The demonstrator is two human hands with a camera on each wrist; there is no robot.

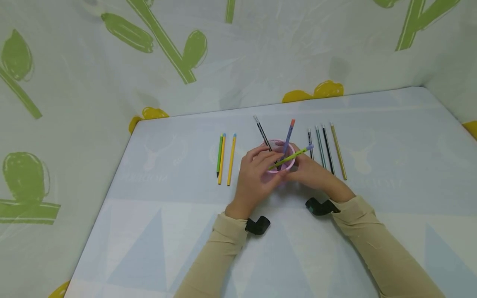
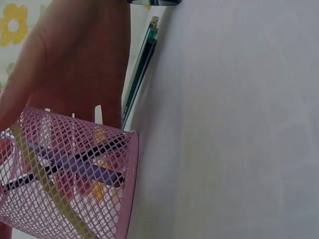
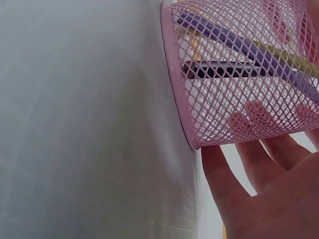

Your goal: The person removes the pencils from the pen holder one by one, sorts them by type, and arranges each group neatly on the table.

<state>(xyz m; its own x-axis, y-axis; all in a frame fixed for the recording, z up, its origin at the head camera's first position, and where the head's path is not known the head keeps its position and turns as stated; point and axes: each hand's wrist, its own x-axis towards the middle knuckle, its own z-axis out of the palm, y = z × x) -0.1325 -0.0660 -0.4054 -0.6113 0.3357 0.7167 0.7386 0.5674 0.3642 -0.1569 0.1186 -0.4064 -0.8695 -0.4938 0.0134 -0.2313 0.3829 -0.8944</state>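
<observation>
A pink mesh pencil cup stands on the table between the two hands. Three pencils lean inside it: a black one, a purple-blue one with an orange end, and a yellow-green one with a bluish end. My left hand grips the cup's left side, its fingers reaching over near the rim. From the right, my right hand holds the cup, its fingers round the far side. Through the mesh, the right wrist view shows the pencils' lower ends crossing. Some fingertips are hidden behind the cup.
Left of the hands lie a green pencil and two yellow pencils. Several pencils lie to the right, among them a teal one, a black one and a gold one. A leaf-patterned wall borders the table.
</observation>
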